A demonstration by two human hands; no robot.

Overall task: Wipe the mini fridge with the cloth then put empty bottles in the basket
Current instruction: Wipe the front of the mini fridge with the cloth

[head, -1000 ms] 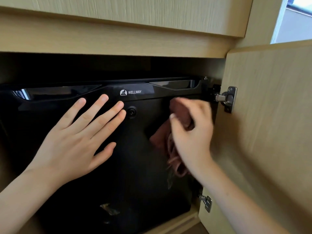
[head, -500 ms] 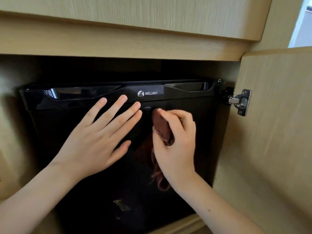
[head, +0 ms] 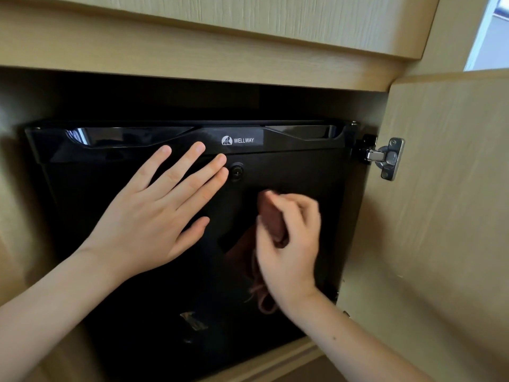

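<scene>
A glossy black mini fridge (head: 297, 172) with a WELLWAY label sits shut inside a light wood cabinet. My left hand (head: 154, 213) lies flat on the upper left of its door, fingers straight and spread, fingertips near the round lock. My right hand (head: 289, 244) grips a bunched reddish-brown cloth (head: 272, 221) and holds it against the door right of centre, below the lock. A loose end of the cloth hangs down under my wrist. No bottles or basket are in view.
The cabinet door (head: 440, 216) stands open at the right on a metal hinge (head: 385, 158). A wood panel (head: 220, 31) overhangs the fridge. The cabinet's bottom rail (head: 275, 362) runs under the fridge door. A bright window strip (head: 493, 31) shows at the top right.
My right hand with the cloth swept left from the fridge's upper right to near the lock, then dropped lower and slightly right. My left hand stayed flat on the door.
</scene>
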